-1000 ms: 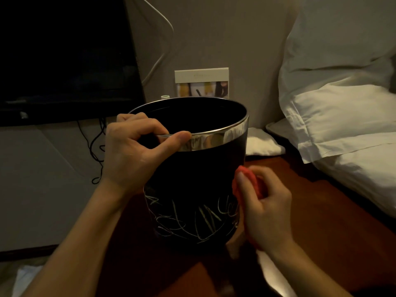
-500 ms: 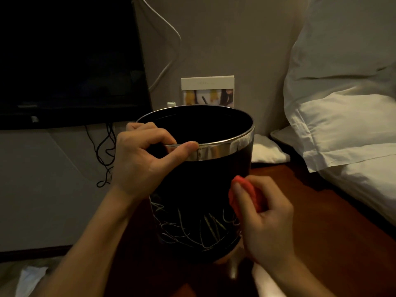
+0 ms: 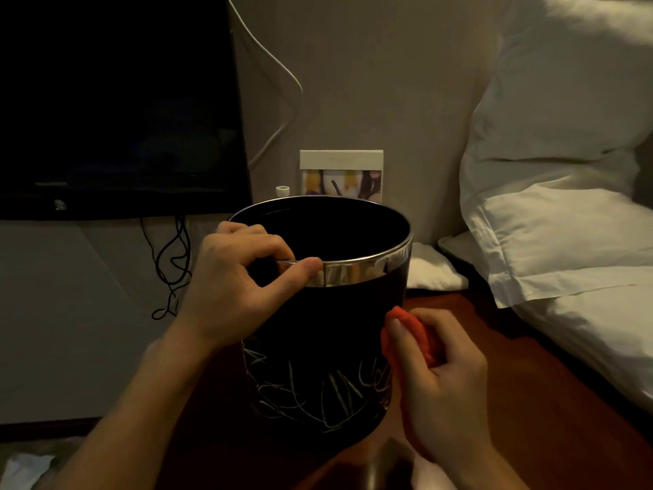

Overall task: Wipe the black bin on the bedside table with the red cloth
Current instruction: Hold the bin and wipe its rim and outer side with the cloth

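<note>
right hand (image 3: 441, 376) pinches cloth (image 3: 411, 332) on bin (image 3: 325, 323) side, apparently slid lower | left hand (image 3: 240, 277) still grips rim | wiping underway

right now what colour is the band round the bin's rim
Shiny silver, a mirror-like metal band round the top of the black bin; head view.

The dark reddish-brown bedside table (image 3: 512, 366) carries the black bin (image 3: 318, 348), standing upright. Behind the bin stand a small framed card (image 3: 341, 175) and a tiny white cap (image 3: 282, 190); right of the bin lies a folded white cloth (image 3: 433, 274).
</note>
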Available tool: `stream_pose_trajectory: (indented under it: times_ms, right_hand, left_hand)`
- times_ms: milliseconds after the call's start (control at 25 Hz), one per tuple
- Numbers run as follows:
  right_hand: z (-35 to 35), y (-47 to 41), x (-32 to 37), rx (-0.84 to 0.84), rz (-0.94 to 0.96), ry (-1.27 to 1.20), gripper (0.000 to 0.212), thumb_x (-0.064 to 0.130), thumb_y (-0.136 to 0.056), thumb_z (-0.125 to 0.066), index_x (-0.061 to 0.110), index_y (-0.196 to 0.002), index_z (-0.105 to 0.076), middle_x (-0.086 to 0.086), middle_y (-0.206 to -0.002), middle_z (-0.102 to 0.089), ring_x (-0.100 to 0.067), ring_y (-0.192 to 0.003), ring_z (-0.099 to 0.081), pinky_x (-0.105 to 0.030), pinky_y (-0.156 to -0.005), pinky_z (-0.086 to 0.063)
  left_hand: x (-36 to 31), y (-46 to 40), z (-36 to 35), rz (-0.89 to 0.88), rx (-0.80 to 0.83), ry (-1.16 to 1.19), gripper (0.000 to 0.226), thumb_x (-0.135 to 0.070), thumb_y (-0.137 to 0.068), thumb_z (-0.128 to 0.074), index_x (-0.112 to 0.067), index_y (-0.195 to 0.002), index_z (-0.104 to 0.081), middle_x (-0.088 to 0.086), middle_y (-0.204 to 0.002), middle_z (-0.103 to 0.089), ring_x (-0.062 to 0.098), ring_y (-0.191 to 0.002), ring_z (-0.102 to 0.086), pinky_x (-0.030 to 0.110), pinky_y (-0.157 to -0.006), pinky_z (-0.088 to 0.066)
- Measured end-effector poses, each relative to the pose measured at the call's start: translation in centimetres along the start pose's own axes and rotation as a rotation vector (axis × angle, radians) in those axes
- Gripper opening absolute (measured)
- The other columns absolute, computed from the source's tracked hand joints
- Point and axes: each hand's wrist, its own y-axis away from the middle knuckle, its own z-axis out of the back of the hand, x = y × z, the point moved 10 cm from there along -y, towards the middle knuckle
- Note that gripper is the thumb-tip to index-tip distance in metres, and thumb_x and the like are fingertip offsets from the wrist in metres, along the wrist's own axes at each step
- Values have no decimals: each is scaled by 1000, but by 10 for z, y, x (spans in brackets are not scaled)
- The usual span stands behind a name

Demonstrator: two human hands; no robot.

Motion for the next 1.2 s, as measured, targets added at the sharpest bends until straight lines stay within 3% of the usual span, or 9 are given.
stream_pose_trajectory:
  times_ms: [120, 240, 360, 480, 680, 880, 1000, 1200]
  right_hand:
    - [9, -10, 13, -19, 40, -9, 3, 34, -88, -67, 32, -87, -66, 8, -83, -65, -13, -75, -63, -29, -62, -48]
    - [7, -2, 6, -7, 10, 9, 4, 36, -88, -67, 33, -89, -65, 6, -84, -66, -15, -74, -64, -38, -63, -51]
    - [7, 11, -11, 4, -59, -6, 9, 39, -87, -68, 31, -91, -67, 4, -84, -68, -16, -74, -65, -43, -63, -54]
    - [13, 19, -21, -32, -119, -35, 14, 40, -85, -69, 29, -93, -69, 1, -83, -69, -15, -72, -65, -43, -64, -54]
    - [14, 24, -27, -29, -134, -36, 14, 41, -86, -68, 28, -92, -68, 1, -82, -67, -19, -72, -64, -42, -64, -54]
    - [9, 16, -15, -1, -106, -11, 6, 41, -87, -69, 36, -88, -67, 9, -85, -66, -12, -77, -63, -23, -63, -49]
    - [5, -5, 8, -36, -8, -23, 5, 35, -91, -69, 31, -89, -67, 10, -84, -66, -10, -78, -64, -17, -63, -47]
    - [-16, 0, 17, -9, 103, 20, 4, 26, -92, -69, 23, -94, -66, 9, -91, -62, -6, -82, -60, -9, -67, -42]
  left_hand:
    - [-27, 4, -5, -39, 20, -260, 38, -53, -89, -47, -23, -76, -66, -13, -71, -61, 4, -72, -53, 38, -86, -36]
    - [-58, 5, -39, -43, 59, -442, 37, -54, -91, -42, -26, -91, -67, -11, -82, -67, 9, -79, -58, 40, -86, -38]
    - [-64, -1, -56, 40, 9, -501, 36, -56, -91, -44, -27, -86, -64, -11, -76, -64, 11, -75, -58, 38, -84, -35]
    - [-57, 0, -52, 80, -61, -462, 36, -56, -90, -47, -26, -79, -63, -11, -69, -60, 12, -71, -55, 37, -82, -32]
    - [-43, 4, -28, -2, -121, -271, 30, -53, -85, -61, -25, -73, -63, -18, -65, -50, 4, -65, -48, 34, -81, -31]
    - [-11, 5, -8, -43, -74, -67, 29, -55, -80, -63, -30, -67, -55, -18, -63, -53, 1, -67, -50, 28, -79, -34]
    - [-1, 4, -1, -7, -92, -27, 34, -54, -77, -65, -25, -61, -57, -20, -63, -53, 0, -72, -52, 22, -77, -34]
    - [1, 4, -2, -3, -84, -22, 37, -54, -78, -64, -22, -60, -58, -17, -62, -55, 3, -70, -52, 29, -79, -36]
